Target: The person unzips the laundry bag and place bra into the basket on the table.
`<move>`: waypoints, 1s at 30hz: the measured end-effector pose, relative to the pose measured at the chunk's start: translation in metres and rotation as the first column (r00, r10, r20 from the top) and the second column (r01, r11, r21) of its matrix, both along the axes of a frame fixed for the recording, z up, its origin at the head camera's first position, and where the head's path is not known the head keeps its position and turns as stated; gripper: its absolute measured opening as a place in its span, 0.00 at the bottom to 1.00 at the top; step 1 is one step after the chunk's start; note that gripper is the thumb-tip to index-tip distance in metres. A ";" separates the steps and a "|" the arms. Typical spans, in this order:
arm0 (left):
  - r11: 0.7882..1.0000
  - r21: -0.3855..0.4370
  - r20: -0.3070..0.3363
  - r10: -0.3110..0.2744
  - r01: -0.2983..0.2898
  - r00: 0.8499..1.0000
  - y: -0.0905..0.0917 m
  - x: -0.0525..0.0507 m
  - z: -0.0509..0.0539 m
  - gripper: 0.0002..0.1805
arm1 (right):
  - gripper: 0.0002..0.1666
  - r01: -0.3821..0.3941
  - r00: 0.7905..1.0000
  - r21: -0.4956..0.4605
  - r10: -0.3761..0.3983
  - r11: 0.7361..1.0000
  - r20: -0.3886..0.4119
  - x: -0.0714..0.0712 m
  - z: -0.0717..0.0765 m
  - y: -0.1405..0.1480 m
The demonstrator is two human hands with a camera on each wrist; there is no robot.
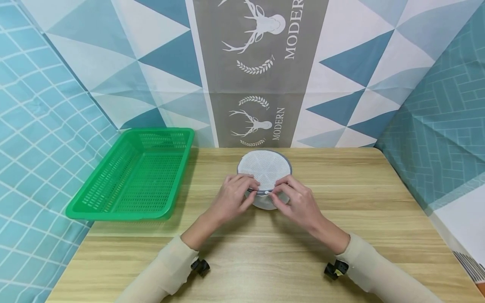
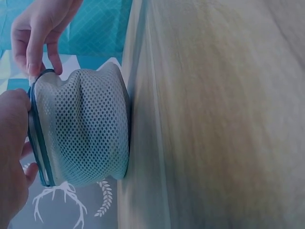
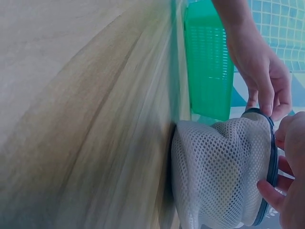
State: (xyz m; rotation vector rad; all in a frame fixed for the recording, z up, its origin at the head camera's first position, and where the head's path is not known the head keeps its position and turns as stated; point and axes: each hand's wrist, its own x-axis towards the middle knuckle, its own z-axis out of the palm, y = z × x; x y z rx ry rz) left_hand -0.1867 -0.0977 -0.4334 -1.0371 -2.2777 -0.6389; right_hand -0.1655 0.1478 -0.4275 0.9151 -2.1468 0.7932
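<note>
A round white mesh laundry bag [image 1: 263,168] with a grey zippered rim stands upright on the table. My left hand [image 1: 235,193] pinches the near left part of the rim between thumb and fingers. On the near right, my right hand [image 1: 297,200] pinches the rim beside a small white zipper pull [image 1: 267,192]. From the left wrist view, the mesh side [image 2: 86,124] bulges with soft folds, and the dark zipper band [image 2: 38,138] runs round its top. The bag's inside is hidden by its mesh lid.
A green plastic basket [image 1: 126,216] with slotted walls stands at the left of the wooden table [image 1: 265,261]. Behind the table hangs a patterned cloth [image 1: 261,84] with deer heads and triangles. Blue tiled-pattern sheets [image 1: 38,147] border the sides.
</note>
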 end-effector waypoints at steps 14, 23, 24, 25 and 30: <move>0.999 0.033 -0.045 -0.030 0.032 0.999 0.003 -0.001 0.004 0.07 | 0.09 -0.003 1.000 -0.018 0.003 1.000 -0.021 -0.001 0.002 -0.004; 0.999 0.023 -0.035 -0.024 0.025 0.999 0.003 -0.001 0.002 0.06 | 0.09 -0.003 1.000 -0.010 0.003 1.000 -0.012 -0.001 0.001 -0.002; 0.999 0.023 -0.033 -0.022 0.023 0.999 0.002 -0.001 0.001 0.06 | 0.09 -0.003 1.000 -0.008 0.003 1.000 -0.011 -0.001 0.001 -0.002; 1.000 0.024 -0.033 -0.019 0.020 0.999 0.002 -0.001 0.001 0.06 | 0.09 -0.001 1.000 -0.006 0.001 1.000 -0.009 -0.001 0.001 -0.002; 0.999 0.036 -0.023 -0.004 0.005 1.000 0.000 0.000 0.000 0.06 | 0.09 0.005 1.000 -0.001 -0.005 1.000 -0.007 -0.001 0.000 0.000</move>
